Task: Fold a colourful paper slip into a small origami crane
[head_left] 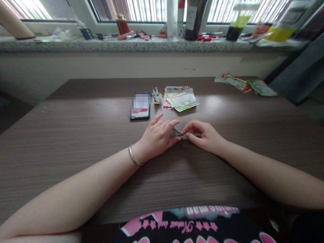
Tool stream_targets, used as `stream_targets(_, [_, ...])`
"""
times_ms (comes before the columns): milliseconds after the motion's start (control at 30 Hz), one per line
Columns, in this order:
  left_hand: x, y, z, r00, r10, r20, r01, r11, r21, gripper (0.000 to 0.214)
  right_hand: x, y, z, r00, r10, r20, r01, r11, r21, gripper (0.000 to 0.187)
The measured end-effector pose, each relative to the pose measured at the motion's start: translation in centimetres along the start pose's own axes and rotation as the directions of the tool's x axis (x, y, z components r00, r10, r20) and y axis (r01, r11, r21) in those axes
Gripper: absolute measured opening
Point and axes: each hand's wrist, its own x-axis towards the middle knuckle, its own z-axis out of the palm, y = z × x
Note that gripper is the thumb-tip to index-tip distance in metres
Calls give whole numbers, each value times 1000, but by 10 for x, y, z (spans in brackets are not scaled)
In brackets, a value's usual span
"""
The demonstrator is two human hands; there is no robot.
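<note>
My left hand (157,136) and my right hand (202,135) meet at the middle of the dark wooden table (76,141). Between their fingertips lies a small folded piece of printed paper (178,134), pinched from both sides and pressed against the tabletop. The left index finger sticks out; the other left fingers curl onto the paper. A silver bangle sits on my left wrist. Beyond my hands lie a stack of printed paper squares (181,98), a small folded paper figure (157,97) and a phone (140,106).
More printed sheets (243,83) lie at the table's far right. A stone windowsill (126,44) behind holds bottles, jars, pens and small clutter. A dark panel leans at the right.
</note>
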Motion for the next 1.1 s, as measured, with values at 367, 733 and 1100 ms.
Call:
stream_targets(367, [3,4,0,997,-31,68,34,998,-44,29,3,1,3,1000,-16,-23,10,968,-252,11])
stream_targets(733, [3,7,1,993,-56,99,63,996,-68,28,3,4,6,999,-49,1,46,948,-314,10])
stream_targets(1100, [-2,9,-4,994,-32,101,49,985,-164,53,4,5,2,994,-8,-108,-18,973,-231,2])
